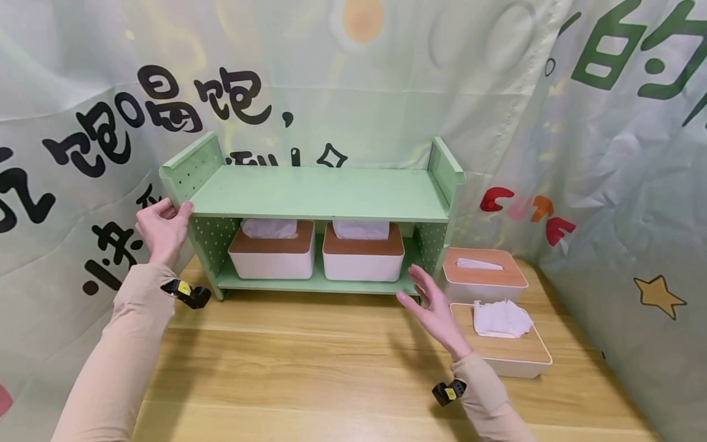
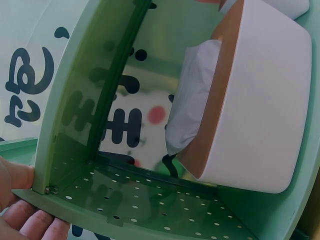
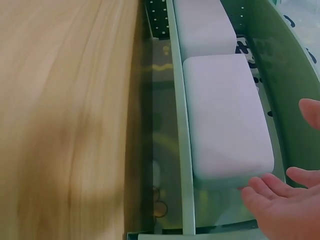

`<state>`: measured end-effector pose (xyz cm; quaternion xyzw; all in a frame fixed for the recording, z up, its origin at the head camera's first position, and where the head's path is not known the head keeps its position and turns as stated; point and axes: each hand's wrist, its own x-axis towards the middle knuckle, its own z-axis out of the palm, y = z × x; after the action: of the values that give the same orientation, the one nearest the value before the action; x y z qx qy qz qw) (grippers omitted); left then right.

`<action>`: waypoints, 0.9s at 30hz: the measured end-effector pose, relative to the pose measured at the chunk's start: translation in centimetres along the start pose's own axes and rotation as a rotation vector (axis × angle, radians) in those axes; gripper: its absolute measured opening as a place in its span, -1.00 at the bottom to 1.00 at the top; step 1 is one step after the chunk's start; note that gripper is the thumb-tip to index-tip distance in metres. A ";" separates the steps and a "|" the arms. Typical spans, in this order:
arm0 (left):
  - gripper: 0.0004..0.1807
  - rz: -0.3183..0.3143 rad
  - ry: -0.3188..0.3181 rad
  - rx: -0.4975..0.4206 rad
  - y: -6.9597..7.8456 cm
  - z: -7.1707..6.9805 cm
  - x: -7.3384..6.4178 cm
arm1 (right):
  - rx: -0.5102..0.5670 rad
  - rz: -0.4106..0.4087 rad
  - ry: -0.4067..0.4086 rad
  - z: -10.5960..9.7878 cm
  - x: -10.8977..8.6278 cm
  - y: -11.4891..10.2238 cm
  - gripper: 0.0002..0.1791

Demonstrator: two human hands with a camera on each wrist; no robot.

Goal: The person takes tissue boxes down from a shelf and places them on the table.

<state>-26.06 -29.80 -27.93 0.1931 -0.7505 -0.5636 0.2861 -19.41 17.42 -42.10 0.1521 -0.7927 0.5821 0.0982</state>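
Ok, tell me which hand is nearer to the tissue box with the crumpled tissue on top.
Right. The right hand hovers open just left of that tissue box, not touching it. The left hand grips the green shelf at its far left end.

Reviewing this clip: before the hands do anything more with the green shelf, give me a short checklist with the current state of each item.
1. Left hand grips the perforated left side panel of the green two-tier metal shelf: ok.
2. Right hand holds something: not ok; it is open, near the shelf's lower right corner, and contact cannot be told.
3. Two white tissue boxes with brown wooden lids, left and right, sit fully on the lower tier: ok.
4. Top tier free of items: ok.
5. Two more tissue boxes stand on the wooden table close to the shelf's right side: not ok for a shift rightwards.
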 end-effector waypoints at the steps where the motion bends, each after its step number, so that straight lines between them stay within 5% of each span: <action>1: -0.57 0.000 0.000 0.002 0.0 0.0 0.0 | 0.009 0.001 -0.002 0.1 0.2 0.0 -0.22; 27: -0.56 -0.007 -0.002 -0.002 0.0 0.0 0.1 | 0.097 0.072 0.060 2.1 5.0 1.2 -0.13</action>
<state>-26.13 -29.80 -27.90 0.1947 -0.7495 -0.5656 0.2837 -24.46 15.12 -42.16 0.1107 -0.7653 0.6272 0.0934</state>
